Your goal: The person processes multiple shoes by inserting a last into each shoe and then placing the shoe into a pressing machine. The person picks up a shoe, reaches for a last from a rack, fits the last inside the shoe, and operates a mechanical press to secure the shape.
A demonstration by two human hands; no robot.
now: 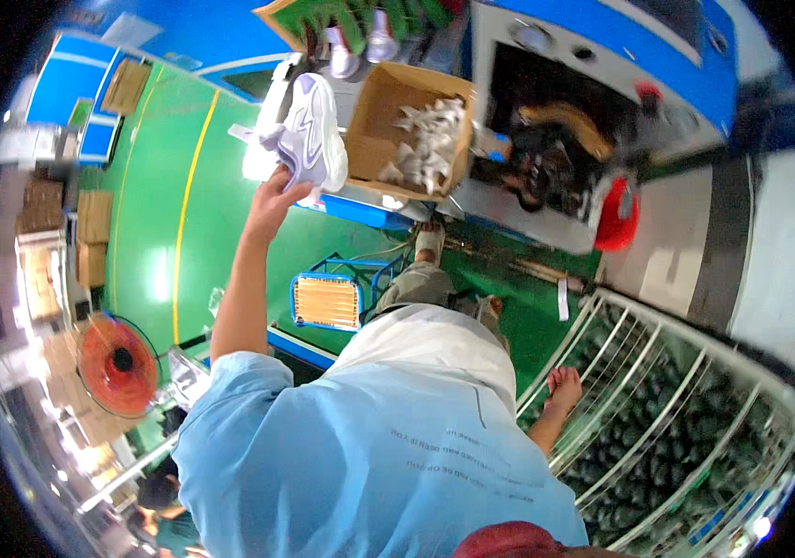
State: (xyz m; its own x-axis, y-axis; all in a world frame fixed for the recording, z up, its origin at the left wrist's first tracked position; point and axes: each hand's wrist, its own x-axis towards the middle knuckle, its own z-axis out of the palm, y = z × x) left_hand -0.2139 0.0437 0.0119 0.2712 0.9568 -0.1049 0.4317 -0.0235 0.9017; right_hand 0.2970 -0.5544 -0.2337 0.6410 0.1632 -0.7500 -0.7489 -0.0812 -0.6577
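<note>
My left hand [278, 202] is closed on the heel end of a white and lilac sneaker [308, 135]. The sneaker is held up on its side over the left end of a workbench, its sole facing right. Just right of it is an open cardboard box [371, 116] with crumpled white paper [434, 139] inside. My right hand [562, 391] hangs low beside a white wire-railed cart [622, 372], fingers loosely curled and somewhat apart, nothing visible in them. Whether it touches the rail I cannot tell.
Pale shoes [342, 56] stand by a green rack at the back. A blue and white machine [555, 121] with a dark opening fills the back right. Near my legs is a blue-framed stool [327, 299]. The cart holds many dark pieces. A red fan [118, 365] stands left.
</note>
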